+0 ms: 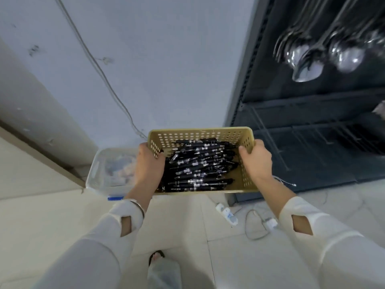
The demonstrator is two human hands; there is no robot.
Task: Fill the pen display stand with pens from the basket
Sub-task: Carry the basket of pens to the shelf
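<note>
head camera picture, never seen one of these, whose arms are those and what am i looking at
There is no machine here. A person wears a wide-angle camera on the head, so this single picture looks forward and down at their own hands. The left hand and the right hand each grip a short side of a tan perforated basket, held up above the tiled floor. Inside it lies a loose pile of black pens. On the floor to the left sits a clear plastic box, its contents blurred. A white power strip lies on the floor nearer the person. At the right stands a dark shelf unit with shiny spoons hanging near its top. I cannot pick out a pen display stand in this view.
</note>
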